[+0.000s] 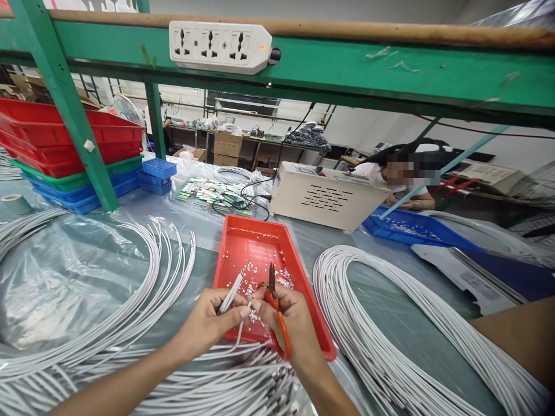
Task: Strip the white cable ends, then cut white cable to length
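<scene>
Over the red tray (255, 231), my left hand (217, 315) is closed round a few white cables (233, 293), their cut ends pointing up. One cable runs down from between its thumb and finger. My right hand (288, 312) holds a pair of scissors (281, 332) with orange handles, dark blades pointing up. The right thumb and fingertip meet the left fingertips at a small pale cable end (248, 305). Small white scraps (284, 277) lie scattered in the tray below. Under my wrists spreads a heap of white cables (221, 384), several with small connectors.
Coiled white cables lie left (151, 254) and right (347, 257) of the tray. Behind it stands a beige machine (325, 196). Stacked bins (73, 136) are at the left. A green beam (347, 69) with a power strip (219, 46) crosses above. Another person (416, 199) works beyond a blue tray (403, 228).
</scene>
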The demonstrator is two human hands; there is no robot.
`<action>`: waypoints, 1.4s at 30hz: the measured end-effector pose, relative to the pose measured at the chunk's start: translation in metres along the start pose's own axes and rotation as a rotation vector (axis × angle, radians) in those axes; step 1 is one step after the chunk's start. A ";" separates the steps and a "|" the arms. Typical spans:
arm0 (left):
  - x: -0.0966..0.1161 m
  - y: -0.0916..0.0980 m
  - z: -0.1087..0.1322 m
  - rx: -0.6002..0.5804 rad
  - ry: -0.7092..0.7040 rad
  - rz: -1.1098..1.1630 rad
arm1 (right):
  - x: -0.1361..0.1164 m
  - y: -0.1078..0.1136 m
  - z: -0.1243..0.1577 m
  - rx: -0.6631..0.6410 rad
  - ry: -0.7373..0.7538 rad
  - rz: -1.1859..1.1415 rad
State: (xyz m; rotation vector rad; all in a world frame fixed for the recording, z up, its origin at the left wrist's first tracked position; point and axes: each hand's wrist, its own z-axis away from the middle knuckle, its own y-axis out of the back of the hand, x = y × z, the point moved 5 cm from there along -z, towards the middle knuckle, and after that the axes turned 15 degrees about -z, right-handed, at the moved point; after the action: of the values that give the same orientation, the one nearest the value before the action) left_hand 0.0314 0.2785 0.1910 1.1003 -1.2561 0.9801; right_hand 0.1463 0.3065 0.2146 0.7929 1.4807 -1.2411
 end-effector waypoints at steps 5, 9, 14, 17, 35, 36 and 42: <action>-0.008 0.003 -0.001 0.099 0.076 0.023 | 0.001 0.001 0.000 0.045 0.045 0.016; -0.007 0.002 -0.001 0.078 0.062 -0.023 | 0.006 0.000 0.000 0.029 -0.024 -0.049; 0.000 0.002 0.000 0.033 0.031 -0.017 | 0.010 0.000 -0.001 0.025 -0.099 -0.094; 0.002 0.002 0.000 -0.007 0.004 -0.001 | 0.009 -0.001 -0.003 0.006 -0.105 -0.080; 0.005 0.015 0.001 0.068 0.058 0.141 | -0.019 0.007 0.000 -0.064 0.291 1.032; 0.004 0.015 0.001 0.062 0.051 0.140 | -0.018 0.006 0.000 -0.074 0.284 1.038; 0.005 0.012 0.002 0.011 0.014 0.140 | -0.017 0.002 0.002 -0.101 0.314 1.055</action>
State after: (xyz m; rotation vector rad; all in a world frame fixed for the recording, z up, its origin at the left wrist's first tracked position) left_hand 0.0200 0.2790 0.1966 1.0234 -1.3315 1.0990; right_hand 0.1537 0.3066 0.2305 1.4759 1.0552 -0.2471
